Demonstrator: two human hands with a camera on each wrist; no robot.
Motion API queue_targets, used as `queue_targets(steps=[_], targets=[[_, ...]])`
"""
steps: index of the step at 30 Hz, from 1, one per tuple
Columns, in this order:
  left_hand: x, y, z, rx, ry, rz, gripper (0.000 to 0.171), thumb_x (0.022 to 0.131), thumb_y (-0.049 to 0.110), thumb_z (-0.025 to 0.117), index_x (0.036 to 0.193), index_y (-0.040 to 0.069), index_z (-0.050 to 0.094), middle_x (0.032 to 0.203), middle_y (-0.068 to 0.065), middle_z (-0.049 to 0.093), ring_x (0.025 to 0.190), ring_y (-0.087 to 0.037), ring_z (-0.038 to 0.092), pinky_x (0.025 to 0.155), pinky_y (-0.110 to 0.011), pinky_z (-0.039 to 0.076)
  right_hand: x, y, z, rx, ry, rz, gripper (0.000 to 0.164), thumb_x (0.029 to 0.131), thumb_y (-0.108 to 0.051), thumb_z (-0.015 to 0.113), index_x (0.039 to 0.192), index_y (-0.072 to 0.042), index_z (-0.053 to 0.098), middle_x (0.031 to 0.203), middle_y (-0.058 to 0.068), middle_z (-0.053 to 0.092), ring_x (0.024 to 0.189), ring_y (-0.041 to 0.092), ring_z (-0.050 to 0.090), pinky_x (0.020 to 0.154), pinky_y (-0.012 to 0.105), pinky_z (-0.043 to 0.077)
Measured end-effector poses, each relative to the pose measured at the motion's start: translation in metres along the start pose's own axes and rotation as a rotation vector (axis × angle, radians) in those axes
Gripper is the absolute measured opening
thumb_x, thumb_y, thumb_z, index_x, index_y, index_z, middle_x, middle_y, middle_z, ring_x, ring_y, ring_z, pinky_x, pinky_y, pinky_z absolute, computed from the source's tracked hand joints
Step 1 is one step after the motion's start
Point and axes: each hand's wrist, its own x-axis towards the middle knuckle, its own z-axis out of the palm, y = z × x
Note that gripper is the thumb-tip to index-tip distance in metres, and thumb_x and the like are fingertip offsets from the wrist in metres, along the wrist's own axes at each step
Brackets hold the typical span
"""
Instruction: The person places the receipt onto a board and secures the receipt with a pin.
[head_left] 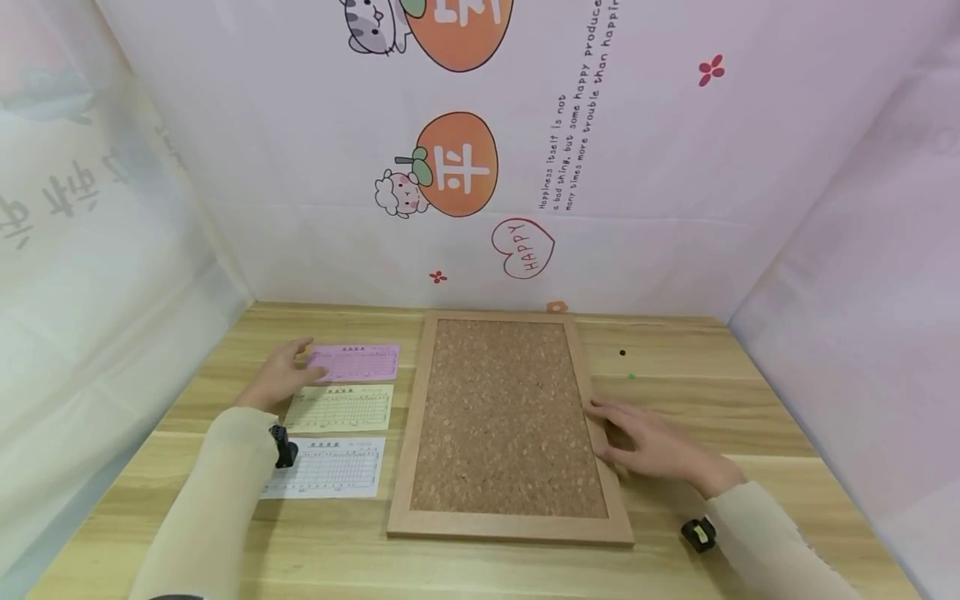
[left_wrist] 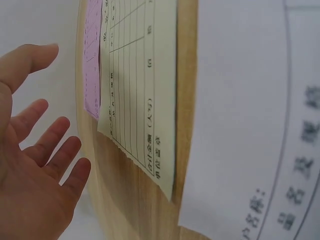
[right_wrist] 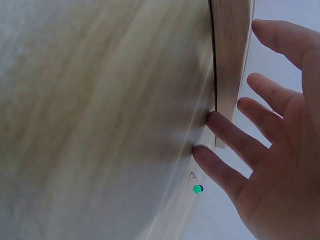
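Observation:
A wood-framed cork board (head_left: 502, 417) lies flat in the middle of the table. My right hand (head_left: 656, 443) is at the board's right edge, its fingertips over the frame in the head view and its fingers spread. To the left, my left hand (head_left: 281, 377) reaches over the left end of a pink printed slip (head_left: 360, 362), thumb and fingers apart. Below that lie a pale yellow slip (head_left: 345, 408) and a white slip (head_left: 330, 468), the latter partly behind the left sleeve. In the left wrist view the palm (left_wrist: 37, 200) holds nothing.
Beyond the board's right side sit a small black piece (head_left: 622, 352) and a small green piece (head_left: 632, 376), the green one like a pin head in the right wrist view. Printed white cloth (head_left: 637, 250) hangs behind the table and along both sides.

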Motion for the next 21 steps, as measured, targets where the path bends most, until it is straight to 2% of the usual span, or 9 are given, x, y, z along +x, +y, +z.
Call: queue_targets(steps=[7,12,16,21], targets=[[0.003,0.0,0.002,0.002,-0.005,-0.019,0.084,0.097,0.025,0.067,0.156,-0.007,0.016,0.154,-0.037,0.021,0.138,-0.057,0.025,0.108,-0.068,0.024,-0.002,-0.002,0.0,0.042,-0.038,-0.011,0.069,0.097,-0.046,0.064,0.151,-0.007,0.045,0.157,0.019,0.035,0.139,0.044,0.036,0.106,0.062,0.034],[0.007,0.002,0.001,-0.001,-0.011,-0.05,0.083,0.098,0.026,0.066,0.156,-0.007,0.016,0.153,-0.037,0.025,0.138,-0.056,0.027,0.108,-0.068,0.025,-0.004,-0.003,-0.002,0.052,-0.062,-0.032,0.068,0.097,-0.044,0.064,0.149,-0.004,0.045,0.156,0.022,0.034,0.138,0.048,0.035,0.107,0.065,0.03],[0.012,0.006,0.001,0.047,0.018,-0.067,0.083,0.096,0.027,0.067,0.153,-0.01,0.021,0.15,-0.039,0.028,0.136,-0.056,0.03,0.109,-0.066,0.026,-0.004,-0.004,-0.005,0.061,-0.085,-0.034,0.068,0.098,-0.042,0.064,0.149,-0.002,0.045,0.156,0.024,0.034,0.138,0.05,0.034,0.106,0.066,0.03],[0.018,0.009,0.001,0.116,0.06,-0.131,0.086,0.092,0.032,0.071,0.149,-0.014,0.028,0.144,-0.04,0.038,0.131,-0.055,0.038,0.109,-0.063,0.029,-0.003,-0.004,-0.006,0.074,-0.1,-0.019,0.068,0.098,-0.042,0.064,0.149,-0.002,0.044,0.156,0.023,0.034,0.139,0.048,0.033,0.108,0.065,0.028]])
